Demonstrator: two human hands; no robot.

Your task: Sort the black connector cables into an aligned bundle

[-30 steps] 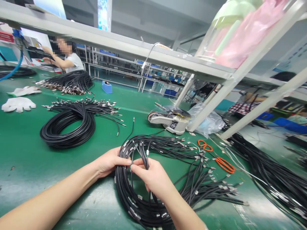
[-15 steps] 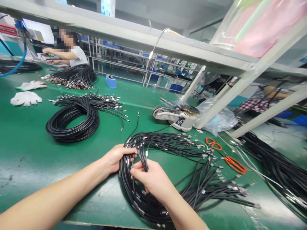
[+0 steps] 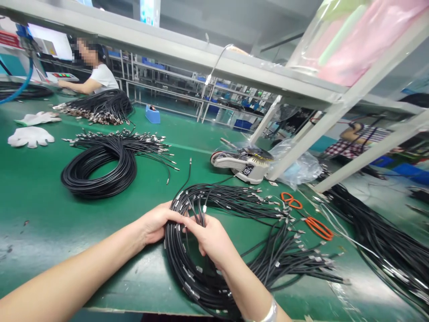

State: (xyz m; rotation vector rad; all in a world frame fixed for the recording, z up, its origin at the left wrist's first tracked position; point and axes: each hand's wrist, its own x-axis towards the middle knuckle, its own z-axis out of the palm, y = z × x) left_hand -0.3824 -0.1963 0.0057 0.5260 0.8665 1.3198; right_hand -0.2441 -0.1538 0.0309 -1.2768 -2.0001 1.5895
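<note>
A large coil of black cables [image 3: 181, 277] with pale tags along it lies before me on the green bench. Its loose ends, tipped with metal connectors, fan out to the right. My left hand [image 3: 160, 222] is wrapped round the left side of the coil, thumb on top. Close against it, my right hand [image 3: 208, 232] is closed on several strands at the coil's inner edge, and the two thumbs meet. The right fingertips are partly hidden behind the cables. One cable end [image 3: 190, 162] sticks up behind the coil.
A second black coil [image 3: 100, 174] lies to the left, with a heap of cables [image 3: 100, 105] behind it. White gloves [image 3: 31, 137], a blue holder [image 3: 153, 114], a grey tape dispenser [image 3: 246, 165] and orange-handled scissors [image 3: 318, 228] lie around. Shelf posts [image 3: 338, 120] rise at right. A co-worker [image 3: 97, 71] sits behind.
My right hand has moved up and left, bringing its thumb against my left thumb. My left hand stays on the coil. The view has shifted slightly, and the co-worker's arm is lower.
</note>
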